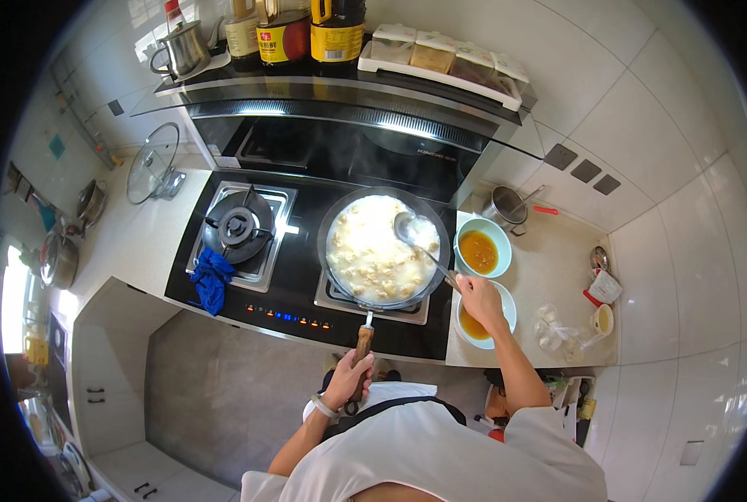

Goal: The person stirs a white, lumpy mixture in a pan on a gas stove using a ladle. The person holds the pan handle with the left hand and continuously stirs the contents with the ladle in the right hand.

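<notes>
My left hand [348, 378] is closed around the wooden handle [364, 345] of a wide wok [328, 251] on the right burner. Pale, cloudy liquid with many small lumps [373, 257] fills the wok; glare whitens its far part. In my right hand [481, 300] is the handle of a metal ladle [436, 262], its bowl [404, 228] dipping into the liquid at the wok's right side. Right of the wok stands a pale green bowl [479, 250] of orange-brown liquid. Nearer me, a white bowl [506, 301] of similar liquid is partly hidden by my right hand.
A blue cloth [211, 280] lies against the left burner [238, 223]. A glass lid [153, 164] stands upright on the left counter. A metal pot [505, 207] and a plastic bag of garlic-like bulbs [555, 327] sit on the right counter. The range hood [348, 119] overhangs the stove's back.
</notes>
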`<state>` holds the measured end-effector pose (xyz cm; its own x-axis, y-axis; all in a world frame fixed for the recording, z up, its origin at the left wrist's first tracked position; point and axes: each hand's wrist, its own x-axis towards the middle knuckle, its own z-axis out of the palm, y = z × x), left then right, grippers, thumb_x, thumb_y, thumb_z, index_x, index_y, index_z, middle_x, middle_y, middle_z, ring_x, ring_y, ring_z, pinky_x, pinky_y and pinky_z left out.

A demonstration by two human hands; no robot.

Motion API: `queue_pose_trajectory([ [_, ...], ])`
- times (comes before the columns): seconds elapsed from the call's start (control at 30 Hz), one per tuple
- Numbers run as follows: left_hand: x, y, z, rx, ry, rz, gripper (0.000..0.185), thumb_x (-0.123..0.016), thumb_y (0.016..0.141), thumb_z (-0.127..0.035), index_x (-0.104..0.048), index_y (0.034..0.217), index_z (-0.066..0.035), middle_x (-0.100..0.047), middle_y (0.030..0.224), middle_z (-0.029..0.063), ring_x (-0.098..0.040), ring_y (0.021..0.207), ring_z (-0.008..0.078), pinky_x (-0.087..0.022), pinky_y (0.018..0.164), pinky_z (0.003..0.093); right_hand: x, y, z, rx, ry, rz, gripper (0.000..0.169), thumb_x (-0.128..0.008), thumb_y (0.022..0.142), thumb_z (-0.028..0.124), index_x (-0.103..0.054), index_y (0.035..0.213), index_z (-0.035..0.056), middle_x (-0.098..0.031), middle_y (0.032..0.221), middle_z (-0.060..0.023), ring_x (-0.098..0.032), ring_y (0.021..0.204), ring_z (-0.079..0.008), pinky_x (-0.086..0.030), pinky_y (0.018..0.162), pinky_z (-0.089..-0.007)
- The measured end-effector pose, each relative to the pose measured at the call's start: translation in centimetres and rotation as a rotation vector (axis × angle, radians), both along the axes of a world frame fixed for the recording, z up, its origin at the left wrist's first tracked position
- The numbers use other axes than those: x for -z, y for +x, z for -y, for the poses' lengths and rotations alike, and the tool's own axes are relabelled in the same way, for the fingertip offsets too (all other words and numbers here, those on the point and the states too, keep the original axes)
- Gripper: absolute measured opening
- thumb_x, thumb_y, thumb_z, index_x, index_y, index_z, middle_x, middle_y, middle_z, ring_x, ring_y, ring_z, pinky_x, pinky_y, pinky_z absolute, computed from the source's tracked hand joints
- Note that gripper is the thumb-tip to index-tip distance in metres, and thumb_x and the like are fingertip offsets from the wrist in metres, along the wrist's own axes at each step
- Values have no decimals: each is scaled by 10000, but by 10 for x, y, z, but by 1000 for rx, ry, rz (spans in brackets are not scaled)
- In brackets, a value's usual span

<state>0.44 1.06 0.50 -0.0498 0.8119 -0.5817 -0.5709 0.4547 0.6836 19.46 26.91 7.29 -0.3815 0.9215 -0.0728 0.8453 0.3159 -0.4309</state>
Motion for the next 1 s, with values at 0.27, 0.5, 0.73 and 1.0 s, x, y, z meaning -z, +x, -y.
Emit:
queue_pose_trajectory([
  [0.27,-3,0,-1,6,-2,5,212,-573,979,-292,-468,998,-109,-497,749,-8,-507,544,73,-439,433,225,3,53,27,95,-612,-279,472,-491,985,400,-707,878,-6,-519,566,-35,-433,447,-90,-324,429,-271],
  [0.5,-5,-1,0,1,-11,3,218,-573,979,-298,-470,1016,-109,-495,749,-10,-503,545,68,-437,433,218,-26,32,62,199,-1144,-578,416,-473,1010,365,-689,1047,11,-416,574,47,-305,445,-25,-190,404,-196],
  [0.73,-4,0,1,-5,0,2,216,-574,978,-291,-481,1036,-105,-498,741,-10,-500,544,68,-438,433,218,3,18,56,251,-1637,-985,450,-431,1023,358,-630,1121,-33,-393,587,54,-243,427,-7,-215,405,-181],
  [1.0,-6,0,1,-3,11,-16,212,-571,978,-288,-486,1033,-102,-501,741,-9,-498,546,68,-436,442,223,3,-36,14,38,-605,-568,434,-479,988,388,-696,993,12,-538,603,-16,-475,500,-101,-364,467,-248],
])
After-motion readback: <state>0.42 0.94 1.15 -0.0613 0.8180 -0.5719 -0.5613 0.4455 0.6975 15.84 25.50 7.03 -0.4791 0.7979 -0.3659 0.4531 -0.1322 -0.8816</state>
